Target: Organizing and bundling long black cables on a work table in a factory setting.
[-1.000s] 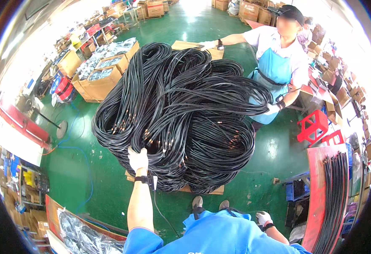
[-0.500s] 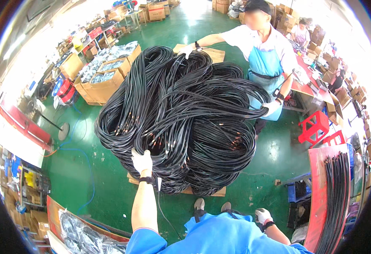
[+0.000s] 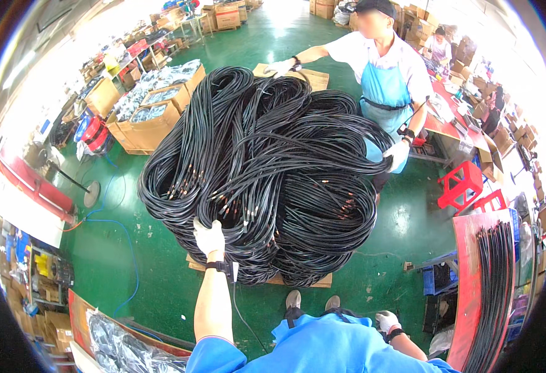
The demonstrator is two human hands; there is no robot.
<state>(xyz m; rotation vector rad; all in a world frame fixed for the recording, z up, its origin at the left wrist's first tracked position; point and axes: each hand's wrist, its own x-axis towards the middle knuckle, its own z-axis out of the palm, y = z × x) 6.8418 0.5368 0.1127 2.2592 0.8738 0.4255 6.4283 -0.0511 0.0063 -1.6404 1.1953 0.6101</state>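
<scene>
A large heap of black cables (image 3: 322, 233), looped in thick bundles with copper-coloured ends, rests on a low pallet (image 3: 321, 281) before me. My left hand (image 3: 209, 238), white-gloved, is closed around the near loop of a cable bundle (image 3: 218, 180) at the heap's left front. Down by my right side, away from the heap, hangs my right hand (image 3: 387, 321), gloved too, with loosely bent fingers and nothing visible in it. Across the heap, a co-worker in a blue apron (image 3: 385, 93) has one gloved hand (image 3: 279, 67) on the far loops and the other (image 3: 398, 154) on the right-hand bundle's end.
Cartons (image 3: 137, 130) of wrapped goods stand far left, near a fan stand (image 3: 91, 194). Red stools (image 3: 461, 186) are at the right. Straight black cables (image 3: 494, 292) lie on a red-edged board there. A blue hose (image 3: 133, 248) crosses the green floor.
The co-worker's far hand has lifted slightly and flattened out over the loops. My left hand keeps its hold, and the heap looks the same.
</scene>
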